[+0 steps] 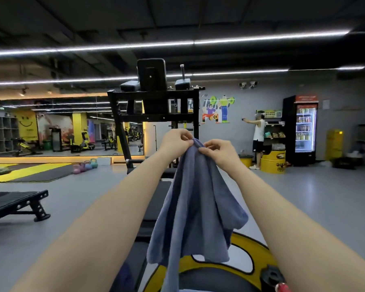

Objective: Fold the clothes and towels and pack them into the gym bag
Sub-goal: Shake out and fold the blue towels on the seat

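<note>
Blue towel [195,199] hangs unfolded at the view's centre, held up by its top edge: left hand [176,142] pinches it at 11 o'clock, right hand [219,153] at 1 o'clock, each grip closed on cloth. Folding looks barely begun; the yellow-black shape below at 6 o'clock may be the bag, I cannot tell.

Towel [195,207]: plain slate blue, no pattern, at centre. Round pad [251,256] at 5 o'clock: yellow and black, white outline. Bench [15,204] at 9 o'clock: black. Floor [314,199]: grey. Mats [30,170] at 9 o'clock: black with yellow stripes. Kettlebells [85,166]: pink, purple, teal. Fridge [301,129] at 3 o'clock: black, red top. Drum [274,162]: yellow. Rack [154,114] at 12 o'clock: black.
</note>
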